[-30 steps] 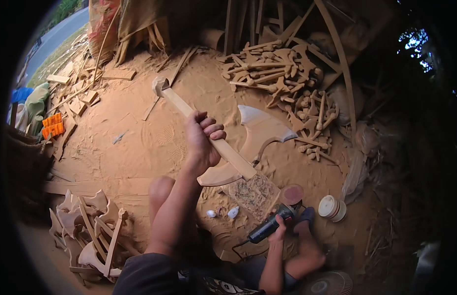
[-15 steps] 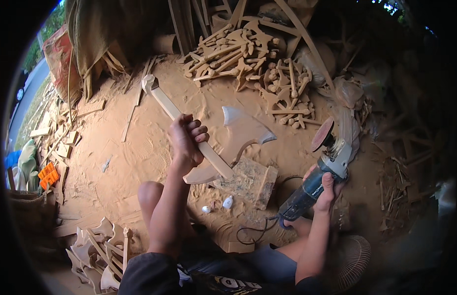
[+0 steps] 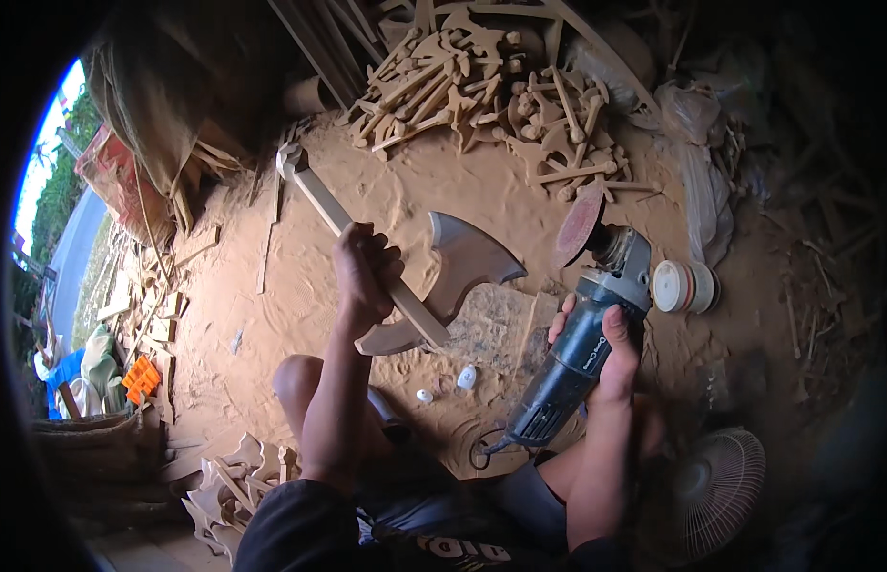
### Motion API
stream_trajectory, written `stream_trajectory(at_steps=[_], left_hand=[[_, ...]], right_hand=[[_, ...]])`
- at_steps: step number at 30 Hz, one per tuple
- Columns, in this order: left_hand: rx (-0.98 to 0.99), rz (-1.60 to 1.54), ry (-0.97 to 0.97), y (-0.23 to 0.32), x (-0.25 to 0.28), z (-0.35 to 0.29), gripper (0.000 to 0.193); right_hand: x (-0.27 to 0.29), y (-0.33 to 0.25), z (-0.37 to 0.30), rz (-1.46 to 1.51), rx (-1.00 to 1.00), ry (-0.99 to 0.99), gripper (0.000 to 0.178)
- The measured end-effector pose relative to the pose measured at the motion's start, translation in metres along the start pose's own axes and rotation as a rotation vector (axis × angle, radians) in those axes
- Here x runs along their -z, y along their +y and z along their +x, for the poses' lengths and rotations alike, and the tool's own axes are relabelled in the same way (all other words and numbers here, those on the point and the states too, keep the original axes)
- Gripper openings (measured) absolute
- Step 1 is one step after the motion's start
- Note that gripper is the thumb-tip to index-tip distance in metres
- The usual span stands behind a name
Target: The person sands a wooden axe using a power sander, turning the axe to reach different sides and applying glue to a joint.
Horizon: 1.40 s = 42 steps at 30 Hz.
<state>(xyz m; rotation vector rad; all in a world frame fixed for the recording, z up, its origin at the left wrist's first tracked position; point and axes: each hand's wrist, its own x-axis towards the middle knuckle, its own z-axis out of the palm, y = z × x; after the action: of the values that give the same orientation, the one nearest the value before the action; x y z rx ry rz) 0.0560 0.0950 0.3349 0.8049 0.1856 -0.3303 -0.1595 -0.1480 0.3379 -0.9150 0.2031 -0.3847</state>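
Note:
My left hand point(image 3: 364, 272) is wrapped round the handle of a wooden toy axe point(image 3: 465, 255), which has a broad curved blade and a knobbed end pointing up and to the left. In my right hand point(image 3: 615, 357) is a dark angle grinder point(image 3: 577, 367), gripped by its body. Its reddish sanding disc point(image 3: 579, 229) faces the axe blade with a gap between them. Behind the axe, a worn block point(image 3: 505, 319) rests on the dusty ground, partly hidden.
Shaped wooden pieces point(image 3: 453, 86) are heaped at the far side; more point(image 3: 229, 486) lie at near left. A round white container point(image 3: 686, 287) sits right of the grinder, and a fan point(image 3: 715, 491) stands at near right. Two small white items point(image 3: 467, 377) lie near my legs.
The grinder has come left and turned more upright, its disc nearer the axe. The axe is held in nearly the same pose. The view has shifted, and the round white container now shows.

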Motion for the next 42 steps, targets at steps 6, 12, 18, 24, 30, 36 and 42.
stream_trajectory(at_steps=[6, 12, 18, 24, 30, 36, 42], left_hand=[[-0.040, -0.119, -0.007, 0.015, 0.005, 0.014, 0.031], [0.044, -0.377, -0.054, 0.027, 0.000, 0.011, 0.029], [-0.074, -0.194, -0.001, 0.032, -0.002, 0.007, 0.029], [-0.122, -0.071, 0.036, 0.025, -0.011, -0.002, 0.030], [-0.115, -0.004, 0.035, 0.026, -0.014, -0.008, 0.031], [-0.108, 0.005, -0.008, 0.024, -0.009, -0.002, 0.030], [-0.121, 0.013, 0.058, 0.021, -0.017, -0.007, 0.029]], right_hand=[[-0.008, -0.005, -0.001, -0.059, 0.163, 0.018, 0.054], [-0.003, 0.023, -0.009, -0.383, 0.266, 0.101, 0.041], [-0.014, 0.030, -0.016, -0.828, 0.488, 0.014, 0.082], [-0.013, 0.039, -0.026, -0.759, 0.373, -0.110, 0.088], [-0.017, 0.053, -0.023, -0.770, 0.364, -0.168, 0.096], [-0.023, 0.048, -0.024, -0.819, 0.405, -0.201, 0.093], [-0.030, 0.043, -0.029, -0.897, 0.343, -0.193, 0.092]])
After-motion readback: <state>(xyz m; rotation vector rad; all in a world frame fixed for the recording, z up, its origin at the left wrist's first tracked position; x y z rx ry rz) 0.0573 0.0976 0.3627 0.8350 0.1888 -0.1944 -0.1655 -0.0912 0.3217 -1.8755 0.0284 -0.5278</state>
